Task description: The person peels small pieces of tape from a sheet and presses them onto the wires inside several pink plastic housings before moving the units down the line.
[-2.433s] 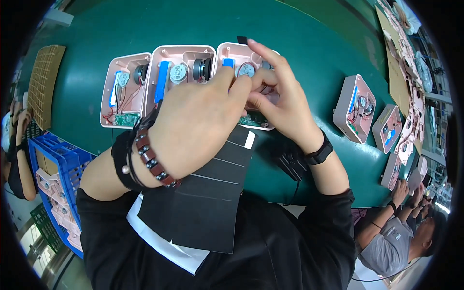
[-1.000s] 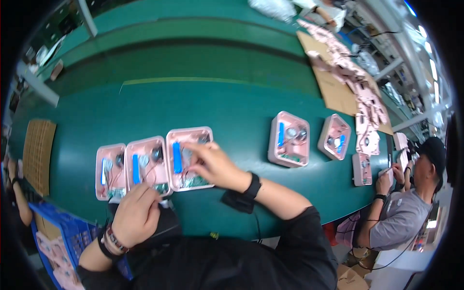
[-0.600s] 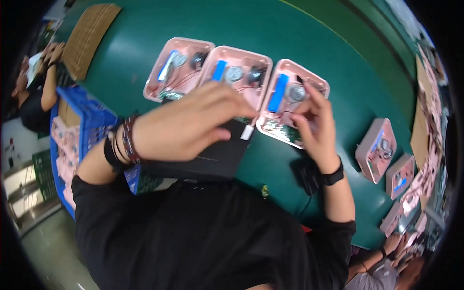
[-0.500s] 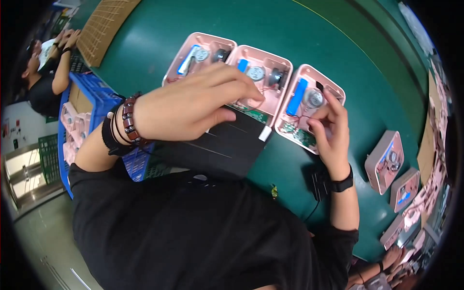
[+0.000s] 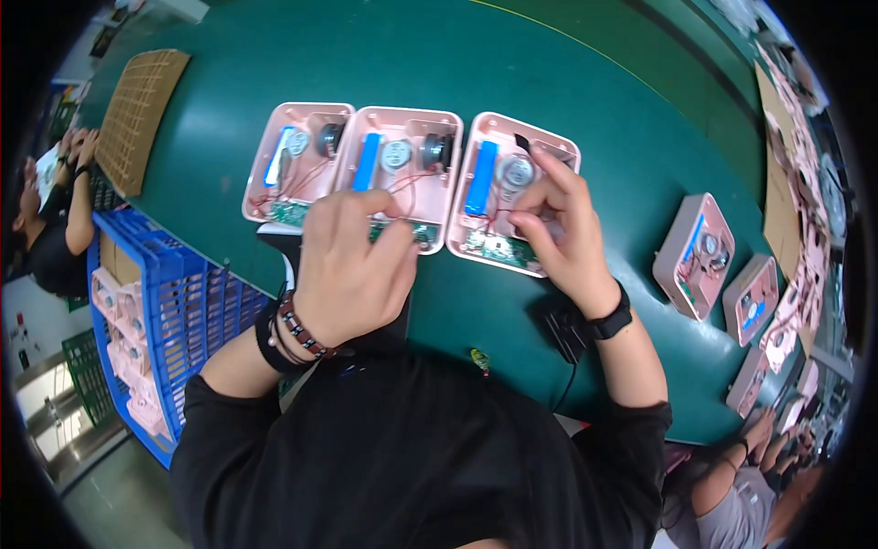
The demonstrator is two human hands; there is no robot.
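Note:
Three open pale-pink plastic housings stand in a row: the left housing (image 5: 249, 197), the middle housing (image 5: 455, 197) and the right housing (image 5: 574, 156). Each contains a blue battery, a round silver part, red wires and a green circuit board. Over the front edge of the middle housing, my left hand (image 5: 352, 265) has its fingers bent together near the red wires (image 5: 402, 188); what they pinch is hidden. My right hand (image 5: 576, 242) reaches into the right housing, thumb and curled fingers close together beside its wires. Its index fingertip is by a small black piece (image 5: 523, 143).
Left of me, a blue crate (image 5: 192, 274) contains pink housings. More housings (image 5: 695, 252) lie at the right of the green table (image 5: 384, 55). A black adapter (image 5: 562, 334) with a cable sits beside my right wrist. Other people work at far left and lower right.
The housings appear lower and further left as the view shifts. My left hand has drawn back from inside the middle housing to its front edge. My right hand stays at the right housing.

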